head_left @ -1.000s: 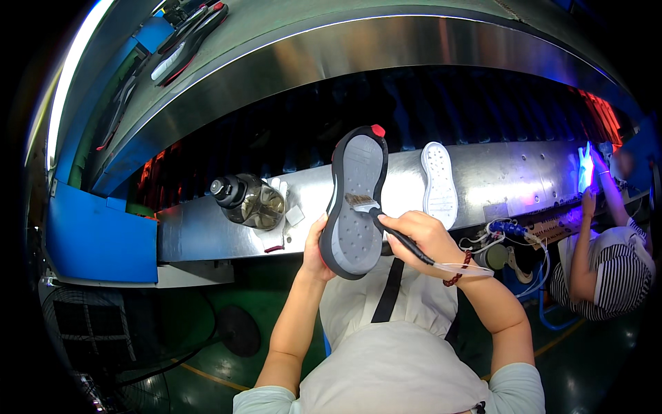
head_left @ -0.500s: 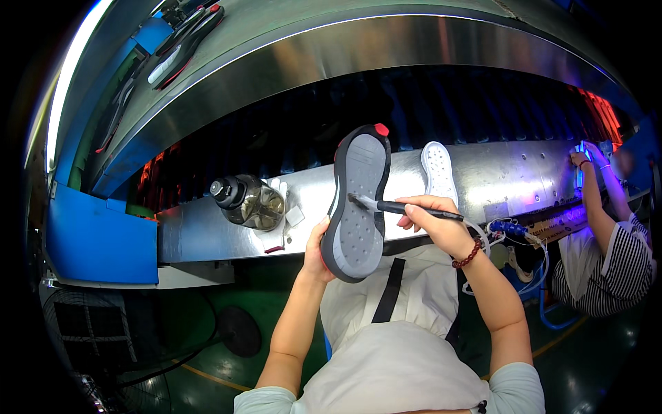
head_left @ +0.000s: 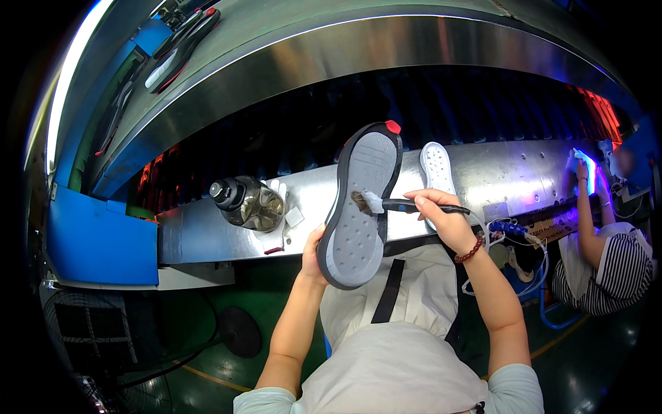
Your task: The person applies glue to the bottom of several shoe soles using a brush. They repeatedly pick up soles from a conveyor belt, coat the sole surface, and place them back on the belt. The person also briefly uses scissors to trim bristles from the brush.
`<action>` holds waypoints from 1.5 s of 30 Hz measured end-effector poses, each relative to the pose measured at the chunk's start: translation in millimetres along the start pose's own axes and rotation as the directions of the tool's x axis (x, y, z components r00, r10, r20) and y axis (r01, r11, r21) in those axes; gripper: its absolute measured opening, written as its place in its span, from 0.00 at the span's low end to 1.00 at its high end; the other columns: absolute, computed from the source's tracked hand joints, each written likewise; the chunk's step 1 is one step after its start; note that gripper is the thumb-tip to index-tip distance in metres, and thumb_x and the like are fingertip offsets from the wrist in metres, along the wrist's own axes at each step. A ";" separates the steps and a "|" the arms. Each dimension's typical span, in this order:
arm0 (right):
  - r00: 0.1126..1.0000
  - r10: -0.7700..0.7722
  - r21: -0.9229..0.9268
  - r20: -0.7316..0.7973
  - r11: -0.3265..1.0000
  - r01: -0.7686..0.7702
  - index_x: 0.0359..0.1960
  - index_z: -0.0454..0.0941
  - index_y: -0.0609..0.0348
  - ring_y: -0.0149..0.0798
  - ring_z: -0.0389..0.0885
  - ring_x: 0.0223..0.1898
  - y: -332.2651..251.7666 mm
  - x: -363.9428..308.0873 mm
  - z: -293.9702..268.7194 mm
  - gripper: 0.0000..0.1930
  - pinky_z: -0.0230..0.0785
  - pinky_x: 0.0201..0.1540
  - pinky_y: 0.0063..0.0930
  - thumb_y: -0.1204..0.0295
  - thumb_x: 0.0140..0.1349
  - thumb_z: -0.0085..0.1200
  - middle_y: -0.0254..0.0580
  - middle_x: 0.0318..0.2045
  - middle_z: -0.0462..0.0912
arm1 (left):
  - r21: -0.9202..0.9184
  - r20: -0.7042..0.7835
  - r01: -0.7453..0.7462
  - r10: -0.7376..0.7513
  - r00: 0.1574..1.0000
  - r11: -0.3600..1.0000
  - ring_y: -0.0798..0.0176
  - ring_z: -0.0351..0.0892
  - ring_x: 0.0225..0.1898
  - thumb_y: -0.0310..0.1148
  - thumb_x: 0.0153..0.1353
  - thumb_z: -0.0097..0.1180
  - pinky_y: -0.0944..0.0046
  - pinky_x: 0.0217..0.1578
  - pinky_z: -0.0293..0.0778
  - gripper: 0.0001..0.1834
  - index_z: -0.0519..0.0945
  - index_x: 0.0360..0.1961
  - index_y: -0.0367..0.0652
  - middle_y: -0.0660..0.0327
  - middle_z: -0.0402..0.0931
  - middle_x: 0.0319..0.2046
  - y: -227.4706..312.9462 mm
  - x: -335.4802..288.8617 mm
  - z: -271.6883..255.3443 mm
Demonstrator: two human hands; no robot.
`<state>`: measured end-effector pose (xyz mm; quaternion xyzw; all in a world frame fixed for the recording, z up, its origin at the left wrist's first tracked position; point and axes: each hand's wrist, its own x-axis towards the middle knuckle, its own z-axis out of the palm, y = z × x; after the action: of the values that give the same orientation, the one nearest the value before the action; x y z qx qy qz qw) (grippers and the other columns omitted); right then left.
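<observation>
In front of me I hold up a shoe sole (head_left: pixel 355 252), grey on its inner face with a black rim and a red tip at the far end. My left hand (head_left: pixel 314 254) grips its left edge near the lower end. My right hand (head_left: pixel 443 215) is closed on the black handle of a brush (head_left: pixel 398 205). The brush's dark bristles rest against the sole's middle. Just beyond my right hand, a white perforated sole-shaped piece (head_left: pixel 436 169) lies on the metal bench (head_left: pixel 496 172).
A clear bottle with a black cap (head_left: pixel 243 200) stands on the bench to the left, beside a small white block (head_left: pixel 294 217). More soles (head_left: pixel 183 52) lie on the green conveyor (head_left: pixel 289 17). At far right a co-worker's arms (head_left: pixel 587 207) reach into blue light. A blue connector (head_left: pixel 507 226) with cords hangs nearby.
The sole has tilted a little clockwise, its red tip shifting right. My right hand and brush have moved slightly, the bristles fanning out more. The co-worker's hands have shifted.
</observation>
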<state>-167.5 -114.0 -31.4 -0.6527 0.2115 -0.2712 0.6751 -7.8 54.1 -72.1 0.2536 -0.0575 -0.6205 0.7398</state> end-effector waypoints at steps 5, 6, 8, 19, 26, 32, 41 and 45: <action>0.997 -0.055 -0.278 -0.060 0.960 0.036 0.34 0.75 0.64 0.22 0.70 0.24 -15.9 -4.0 4.6 0.10 0.61 0.27 0.15 0.71 0.51 0.49 0.36 0.22 0.76 | -0.042 -0.018 -0.005 0.004 1.000 0.999 0.59 0.71 0.41 0.43 0.55 0.33 0.63 0.43 0.66 0.23 0.66 0.46 0.37 0.54 0.69 0.42 -2.4 -3.0 -4.3; 0.992 -0.085 -0.327 -0.094 0.944 0.049 0.34 0.75 0.64 0.22 0.70 0.24 -17.4 -2.2 5.5 0.10 0.62 0.26 0.15 0.72 0.51 0.49 0.37 0.22 0.76 | -0.042 0.001 -0.007 0.008 1.000 0.999 0.59 0.71 0.41 0.43 0.55 0.33 0.63 0.43 0.66 0.23 0.66 0.46 0.36 0.54 0.69 0.42 -3.2 -4.4 -6.7; 0.978 -0.159 -0.368 -0.136 0.925 0.099 0.34 0.74 0.65 0.24 0.71 0.22 -15.0 2.2 1.4 0.10 0.62 0.25 0.16 0.73 0.50 0.49 0.42 0.23 0.76 | -0.056 0.014 -0.023 0.023 1.000 0.998 0.59 0.71 0.41 0.42 0.55 0.33 0.63 0.43 0.67 0.23 0.66 0.45 0.36 0.53 0.70 0.41 -2.8 -5.3 -7.0; 0.830 -0.512 -0.634 0.222 0.571 0.522 0.31 0.73 0.68 0.43 0.76 0.28 -24.5 -20.7 31.2 0.11 0.68 0.31 0.28 0.76 0.43 0.51 0.50 0.29 0.76 | -0.054 0.094 0.007 -0.002 0.996 0.999 0.57 0.70 0.42 0.44 0.53 0.36 0.61 0.43 0.67 0.26 0.65 0.47 0.35 0.51 0.68 0.43 2.1 -5.9 -11.1; 0.871 -0.089 -0.236 0.483 0.945 0.227 0.33 0.75 0.64 0.34 0.77 0.25 -42.8 -35.1 20.9 0.11 0.68 0.31 0.22 0.74 0.47 0.49 0.47 0.26 0.77 | -0.124 0.118 -0.034 0.048 0.992 0.992 0.55 0.69 0.43 0.45 0.53 0.35 0.59 0.45 0.65 0.26 0.63 0.49 0.37 0.52 0.66 0.45 0.1 -9.9 -17.0; 0.910 -0.394 -0.529 -0.130 0.804 0.272 0.31 0.74 0.66 0.33 0.75 0.22 -39.5 11.7 -7.0 0.09 0.66 0.25 0.20 0.75 0.49 0.48 0.47 0.22 0.76 | -0.143 0.057 0.044 -0.036 0.998 0.989 0.55 0.70 0.42 0.43 0.53 0.37 0.61 0.44 0.65 0.25 0.65 0.47 0.36 0.52 0.68 0.43 -7.6 -13.1 -28.1; 0.808 -0.481 -0.484 0.340 0.648 0.589 0.29 0.73 0.66 0.43 0.75 0.24 -28.0 -29.6 38.1 0.09 0.68 0.27 0.27 0.75 0.44 0.51 0.49 0.24 0.76 | -0.075 0.135 -0.011 0.021 0.991 0.997 0.56 0.70 0.42 0.44 0.53 0.36 0.61 0.44 0.66 0.26 0.65 0.47 0.36 0.51 0.68 0.43 1.0 -5.2 -16.2; 0.788 -0.372 -0.219 0.491 0.823 0.525 0.30 0.74 0.65 0.42 0.75 0.22 -34.5 -46.0 42.3 0.10 0.68 0.26 0.26 0.75 0.45 0.50 0.48 0.23 0.77 | -0.058 0.032 0.000 0.002 1.000 0.998 0.55 0.70 0.42 0.45 0.52 0.35 0.60 0.44 0.65 0.27 0.64 0.47 0.35 0.51 0.68 0.43 0.3 -7.4 -14.4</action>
<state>-178.7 -52.1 2.2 -0.8346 -0.0614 -0.2353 0.4943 -3.4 65.5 -82.7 0.2222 -0.0513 -0.6254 0.7462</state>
